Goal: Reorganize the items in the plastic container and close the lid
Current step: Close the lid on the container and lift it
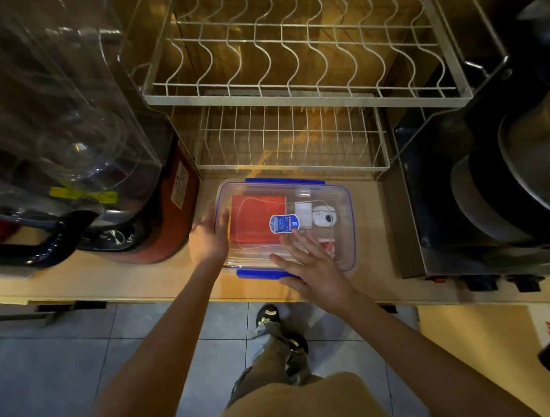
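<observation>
A clear plastic container with blue latches sits on the wooden counter, its transparent lid lying on top with a blue-and-white label. Through the lid I see a red packet, a white charger block, a round white device and a small red-and-white item. My left hand rests against the container's left side, fingers on the rim. My right hand lies flat, fingers spread, over the lid's near edge and the front blue latch.
A two-tier wire dish rack stands directly behind the container. To the left stands a red appliance with a clear jug. Dark pots stack on a steel unit at right. The counter's front edge runs just below the container.
</observation>
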Demonstrator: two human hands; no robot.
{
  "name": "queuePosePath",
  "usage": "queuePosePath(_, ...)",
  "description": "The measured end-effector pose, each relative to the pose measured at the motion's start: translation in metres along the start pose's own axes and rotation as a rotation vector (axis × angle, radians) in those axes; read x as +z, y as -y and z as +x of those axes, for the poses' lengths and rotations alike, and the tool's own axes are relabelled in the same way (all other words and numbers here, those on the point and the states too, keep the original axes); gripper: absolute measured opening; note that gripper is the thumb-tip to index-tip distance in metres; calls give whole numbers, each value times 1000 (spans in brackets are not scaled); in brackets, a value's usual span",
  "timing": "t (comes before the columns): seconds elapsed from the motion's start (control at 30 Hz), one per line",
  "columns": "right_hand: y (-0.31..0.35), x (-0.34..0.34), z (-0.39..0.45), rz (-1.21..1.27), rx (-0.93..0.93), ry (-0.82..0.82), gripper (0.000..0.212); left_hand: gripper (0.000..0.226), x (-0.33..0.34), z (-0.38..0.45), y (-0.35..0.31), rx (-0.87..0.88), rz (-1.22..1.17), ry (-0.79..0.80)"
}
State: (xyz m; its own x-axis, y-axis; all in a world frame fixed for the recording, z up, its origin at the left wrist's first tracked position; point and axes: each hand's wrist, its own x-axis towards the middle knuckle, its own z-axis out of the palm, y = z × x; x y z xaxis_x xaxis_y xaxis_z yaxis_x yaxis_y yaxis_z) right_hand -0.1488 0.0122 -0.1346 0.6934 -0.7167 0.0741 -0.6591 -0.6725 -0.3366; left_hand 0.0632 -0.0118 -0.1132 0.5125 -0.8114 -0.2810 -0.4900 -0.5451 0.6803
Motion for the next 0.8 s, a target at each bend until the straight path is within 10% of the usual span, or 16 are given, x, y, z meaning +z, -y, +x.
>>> queuePosePath(0.3, -10, -43, 7, 225, 464, -178, 36, 52, -5, -5, -9, -1, 50, 39)
queuePosePath(0.4, -31, -50, 0, 144, 741, -155, 70, 52, -6, -8, -12, -10, 62, 52)
queuePosePath(0.53, -44, -54, 0, 699, 952, -115, 98, 52, -10, -11, -16, -12, 88, 78)
queuePosePath(0.8, -42, -78, 2, 928, 940, 12, 40, 48, -25, -11, -26, -49, 2, 188)
